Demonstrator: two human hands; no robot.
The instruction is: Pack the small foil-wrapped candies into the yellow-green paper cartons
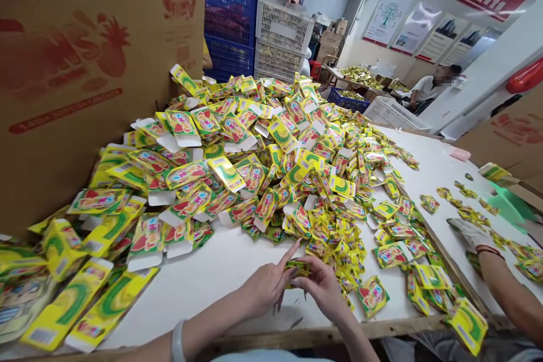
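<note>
The left hand (265, 288) and the right hand (322, 285) meet over the near edge of a white desk (190, 300) with a wooden rim (258, 340). Between them is a small, shiny yellow and green packet (298, 264), held above the desk just in front of a heap of small yellow wrapped pieces (335, 240). The fingers of the right hand pinch the packet from its right side; those of the left hand grasp its other side, with the index finger stretched out past it toward the heap. A pale, smooth bracelet (177, 341) circles the left wrist. Beyond the hands, a large pile of flat yellow and green cardboard boxes (229, 172) with red fruit prints spreads across the desk, many with white flaps open. Just right of the right hand lies a single green and yellow printed pouch (372, 296). A tall brown cardboard carton (97, 68) with red printing stands at the left. At the right, past a wooden strip (445, 263), a co-worker's gloved hand (470, 233) reaches among scattered small yellow packs (469, 212). Farther back are stacked blue plastic crates (230, 28), white plastic crates (282, 31) and a seated person (426, 90).
</note>
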